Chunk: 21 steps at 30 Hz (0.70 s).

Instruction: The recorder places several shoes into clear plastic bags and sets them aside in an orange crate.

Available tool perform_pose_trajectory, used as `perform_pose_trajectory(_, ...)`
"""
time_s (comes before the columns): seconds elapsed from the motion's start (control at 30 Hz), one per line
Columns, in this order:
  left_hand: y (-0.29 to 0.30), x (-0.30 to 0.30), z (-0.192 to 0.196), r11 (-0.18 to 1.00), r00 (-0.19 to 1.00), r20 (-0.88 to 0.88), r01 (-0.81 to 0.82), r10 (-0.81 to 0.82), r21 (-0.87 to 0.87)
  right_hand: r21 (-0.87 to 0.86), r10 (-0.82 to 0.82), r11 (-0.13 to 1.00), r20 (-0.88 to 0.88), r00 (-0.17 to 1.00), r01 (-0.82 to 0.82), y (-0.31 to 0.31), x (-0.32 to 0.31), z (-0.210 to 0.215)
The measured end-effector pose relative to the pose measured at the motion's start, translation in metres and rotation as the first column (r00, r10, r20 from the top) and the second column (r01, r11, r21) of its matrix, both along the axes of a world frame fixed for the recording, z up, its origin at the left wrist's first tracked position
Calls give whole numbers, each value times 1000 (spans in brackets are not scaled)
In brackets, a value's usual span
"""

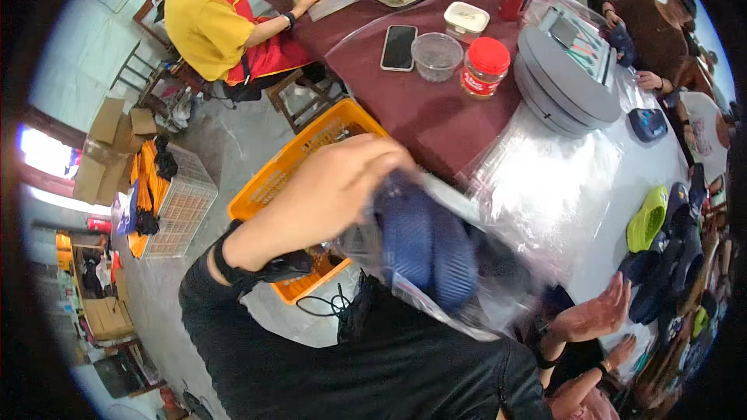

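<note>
My left hand (319,187), black band at the wrist, is closed on the upper edge of a clear plastic bag (498,303) held in front of my chest. Inside the bag sits a pair of dark navy shoes (432,253) with ribbed surfaces; motion blurs the bag's edges. To the right of the bag, my right hand (595,311) is raised with its fingers stretched out, holding nothing. Beyond it on the table lie several dark clogs (673,264) and a lime green clog (647,219). A stack of flat clear bags (545,179) lies on the table ahead.
An orange basket (261,179) stands left of the table. On the maroon cloth (420,120) are a phone (399,48), a clear tub (436,57), a red-lidded jar (485,68) and a grey round container (564,82). Other people work around the table; a co-worker's hand (620,351) is near my right hand.
</note>
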<state>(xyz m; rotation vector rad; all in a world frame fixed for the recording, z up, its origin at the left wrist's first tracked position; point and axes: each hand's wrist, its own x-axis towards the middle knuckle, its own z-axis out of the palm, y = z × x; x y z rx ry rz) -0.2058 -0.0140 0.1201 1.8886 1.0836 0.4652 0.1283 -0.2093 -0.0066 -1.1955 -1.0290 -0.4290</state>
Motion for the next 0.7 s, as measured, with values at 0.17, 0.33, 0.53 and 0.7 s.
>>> perform_pose_trajectory(0.17,-19,-76,-34,985,908,-400,-66,125,158,-118,186,974,-75,980,-193,1,4,-34)
perform_pose_trajectory(0.33,9,-88,-41,867,693,-536,-291,483,404,-182,293,936,-75,953,-302,10,-2,-30)
perform_pose_trajectory(0.53,60,-10,-47,873,907,-229,-231,353,430,-368,135,917,-76,988,-153,7,-1,-30)
perform_pose_trajectory(0.7,75,77,-138,903,996,-78,69,-40,424,-587,-18,808,-109,994,-50,18,10,-40)
